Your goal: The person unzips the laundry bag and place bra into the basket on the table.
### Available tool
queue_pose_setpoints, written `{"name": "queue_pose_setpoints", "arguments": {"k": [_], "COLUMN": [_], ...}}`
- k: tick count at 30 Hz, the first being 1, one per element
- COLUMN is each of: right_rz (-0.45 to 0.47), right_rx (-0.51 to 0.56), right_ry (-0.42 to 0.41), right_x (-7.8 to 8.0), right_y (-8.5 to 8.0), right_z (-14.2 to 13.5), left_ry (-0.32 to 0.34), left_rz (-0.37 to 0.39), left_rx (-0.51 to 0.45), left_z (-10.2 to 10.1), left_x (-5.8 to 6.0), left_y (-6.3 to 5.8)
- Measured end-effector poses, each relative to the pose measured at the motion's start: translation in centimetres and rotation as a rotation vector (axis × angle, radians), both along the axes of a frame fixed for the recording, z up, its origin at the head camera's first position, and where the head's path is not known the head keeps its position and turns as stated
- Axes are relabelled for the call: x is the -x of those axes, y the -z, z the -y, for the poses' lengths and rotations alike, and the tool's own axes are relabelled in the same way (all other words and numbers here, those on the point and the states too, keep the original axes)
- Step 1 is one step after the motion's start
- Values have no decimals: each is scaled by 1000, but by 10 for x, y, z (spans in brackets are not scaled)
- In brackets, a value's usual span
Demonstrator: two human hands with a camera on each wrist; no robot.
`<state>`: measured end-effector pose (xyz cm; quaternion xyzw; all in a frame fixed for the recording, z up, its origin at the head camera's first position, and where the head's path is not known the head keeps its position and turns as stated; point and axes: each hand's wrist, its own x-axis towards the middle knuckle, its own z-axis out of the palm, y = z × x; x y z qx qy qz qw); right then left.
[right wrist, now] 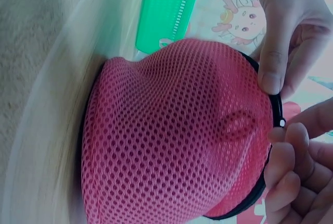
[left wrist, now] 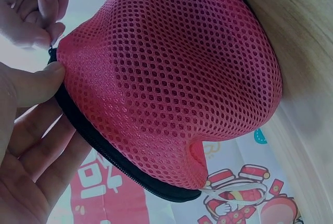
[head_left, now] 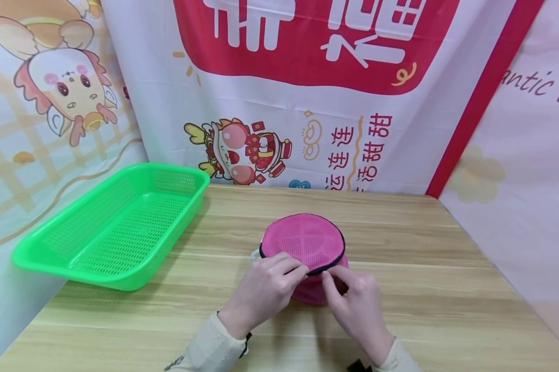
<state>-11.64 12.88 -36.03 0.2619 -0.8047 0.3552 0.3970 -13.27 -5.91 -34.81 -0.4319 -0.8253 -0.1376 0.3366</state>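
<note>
A round pink mesh laundry bag (head_left: 302, 240) stands on the table, with a black zipper (left wrist: 117, 164) running around its top rim. My left hand (head_left: 271, 287) pinches that rim at the near side, its thumb lying over the black edge in the left wrist view. Just to the right of it, my right hand (head_left: 356, 302) pinches the zipper pull (right wrist: 282, 123) between thumb and finger. The mesh top lies over the bag, and its inside is hidden. A white loop (left wrist: 237, 195) hangs off the rim's far side.
A green plastic basket (head_left: 167, 240) with a perforated floor stands at the left of the wooden table (head_left: 447, 310). Printed cloths hang behind the table (head_left: 400, 139) and along both sides.
</note>
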Motion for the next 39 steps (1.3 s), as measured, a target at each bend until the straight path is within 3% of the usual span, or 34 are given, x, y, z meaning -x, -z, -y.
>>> {"name": "queue_pose_setpoints", "arguments": {"k": [7,12,17,39], "right_rz": [-11,-53,-42,-16], "right_rx": [4,-43,-69,-56], "right_ry": [16,-72,-143,-147], "right_x": [0,-1,-3,-3], "right_y": [-1,0,1,3], "right_z": [-1,5,10,10], "left_ry": [5,3,9,13], "left_rz": [10,31,3,-28], "left_rx": [-19,-44,-56,-25], "left_z": [0,0,-1,0], "left_x": [0,-1,-1,-1], "left_y": [-1,-1,-1,-1]}}
